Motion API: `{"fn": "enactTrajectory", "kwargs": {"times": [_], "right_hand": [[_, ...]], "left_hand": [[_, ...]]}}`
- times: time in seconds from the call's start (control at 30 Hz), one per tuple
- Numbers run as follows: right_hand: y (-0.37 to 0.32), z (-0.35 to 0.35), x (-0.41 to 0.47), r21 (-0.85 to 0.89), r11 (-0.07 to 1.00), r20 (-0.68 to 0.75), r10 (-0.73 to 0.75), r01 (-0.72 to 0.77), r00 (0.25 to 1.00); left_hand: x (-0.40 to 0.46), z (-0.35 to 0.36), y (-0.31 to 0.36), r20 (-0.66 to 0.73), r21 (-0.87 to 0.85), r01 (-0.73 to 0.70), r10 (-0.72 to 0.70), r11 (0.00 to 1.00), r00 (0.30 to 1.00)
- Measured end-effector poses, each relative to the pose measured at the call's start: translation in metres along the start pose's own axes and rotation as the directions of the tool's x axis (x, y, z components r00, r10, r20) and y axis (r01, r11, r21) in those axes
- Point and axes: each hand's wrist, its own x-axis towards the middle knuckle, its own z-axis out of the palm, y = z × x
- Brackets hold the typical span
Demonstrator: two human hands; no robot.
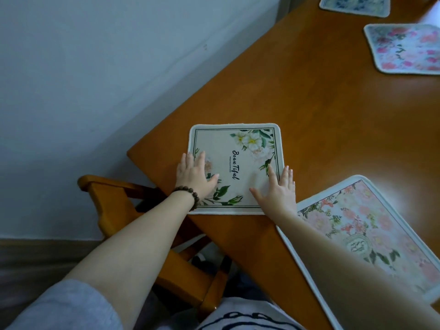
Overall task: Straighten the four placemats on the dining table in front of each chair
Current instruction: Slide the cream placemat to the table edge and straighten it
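A cream placemat (234, 148) with white flowers and the word "Beautiful" lies near the corner of the wooden table (321, 96). My left hand (194, 173) rests flat on its left side, fingers spread, a bead bracelet on the wrist. Flat on the mat's right edge lies my right hand (279, 190), fingers apart. A pink floral placemat (371, 225) sits at the near right, partly under my right forearm. Another pink placemat (407, 47) lies askew at the far right, and a blue one (354, 4) is cut off by the top edge.
A wooden chair (166, 263) stands tucked under the table's near corner, below my left arm. A pale wall (95, 67) runs along the table's left side, meeting a dark floor (35, 260).
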Motion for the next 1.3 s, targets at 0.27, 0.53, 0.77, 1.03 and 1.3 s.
{"fn": "enactTrajectory", "kwargs": {"times": [0.27,0.53,0.77,1.03,1.3], "right_hand": [[-0.025,0.028,-0.019,-0.037,0.983,-0.058,0.178,-0.18,0.982],[-0.081,0.073,-0.047,0.081,0.876,-0.19,0.482,-0.475,0.856],[-0.102,0.093,-0.045,0.109,0.854,-0.152,0.521,-0.51,0.84],[-0.083,0.078,-0.013,0.058,0.881,-0.112,0.472,-0.469,0.874],[-0.047,0.028,0.042,-0.1,0.966,-0.034,0.237,-0.239,0.971]], "left_hand": [[0.069,-0.006,-0.025,0.173,0.181,-0.346,0.317,0.92,0.933],[0.156,-0.014,-0.037,0.216,0.303,-0.554,0.51,0.776,0.832],[0.183,-0.006,-0.025,0.276,0.234,-0.595,0.534,0.769,0.799],[0.173,-0.012,-0.042,0.234,0.242,-0.613,0.568,0.752,0.789],[0.122,-0.024,-0.103,0.108,0.146,-0.639,0.63,0.755,0.769]]}}
